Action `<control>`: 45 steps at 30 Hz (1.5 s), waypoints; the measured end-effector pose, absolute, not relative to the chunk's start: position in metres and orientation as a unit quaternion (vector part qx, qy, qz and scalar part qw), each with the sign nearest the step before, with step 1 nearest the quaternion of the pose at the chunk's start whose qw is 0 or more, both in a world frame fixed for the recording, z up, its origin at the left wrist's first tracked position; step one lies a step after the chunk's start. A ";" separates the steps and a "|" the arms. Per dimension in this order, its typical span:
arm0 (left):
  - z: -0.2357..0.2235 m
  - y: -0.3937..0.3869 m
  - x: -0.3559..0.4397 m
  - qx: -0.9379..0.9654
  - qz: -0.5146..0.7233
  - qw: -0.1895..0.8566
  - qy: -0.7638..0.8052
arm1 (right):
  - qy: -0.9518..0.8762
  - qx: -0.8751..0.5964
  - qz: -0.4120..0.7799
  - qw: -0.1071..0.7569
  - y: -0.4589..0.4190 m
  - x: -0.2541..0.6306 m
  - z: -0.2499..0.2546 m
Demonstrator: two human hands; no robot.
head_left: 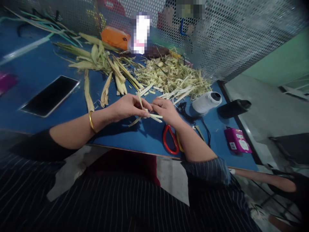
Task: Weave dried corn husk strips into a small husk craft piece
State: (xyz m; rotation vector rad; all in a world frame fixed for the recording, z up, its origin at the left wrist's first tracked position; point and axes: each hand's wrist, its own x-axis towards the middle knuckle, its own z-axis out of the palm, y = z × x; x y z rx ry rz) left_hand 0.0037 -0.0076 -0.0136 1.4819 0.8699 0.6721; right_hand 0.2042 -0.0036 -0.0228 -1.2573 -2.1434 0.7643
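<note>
1. Blue table (145, 140): whole husks (95, 58) far left, loose shreds (169, 74) far right.
2. Left hand (127, 106) pinches strips (155, 118) near centre, seemingly only partly worked.
3. Right hand (167, 111) curls just beside; its grip cannot be told.

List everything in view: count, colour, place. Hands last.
Table: one, blue, centre
Phone: one, black, left
Husks: several, yellowish, back left
Shred pile: one, pale, back
Long bands: several, greenish, far left
Pouch: one, orange, back
Spool: one, white, right
Cylinder: one, black, beside spool
Packet: one, magenta, far right
Cord: one, black, near spool
Looped handle: one, red, table front
Mesh panel: one, grey, behind table
Another's sleeve: one, black, lower right
Bangle: one, gold, left wrist
Strips: several, pale, centre
Left hand: one, bare, pinching strips
Right hand: one, bare, beside strips
</note>
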 end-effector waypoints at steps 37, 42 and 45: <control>-0.020 -0.003 0.009 0.479 0.394 0.661 0.423 | -0.642 -0.448 0.402 0.476 -0.014 0.192 -0.026; -0.014 -0.003 0.008 0.446 0.394 0.690 0.412 | -0.622 -0.455 0.373 0.517 -0.011 0.193 -0.027; -0.012 -0.003 0.008 0.428 0.386 0.697 0.426 | -0.615 -0.466 0.361 0.523 -0.011 0.194 -0.028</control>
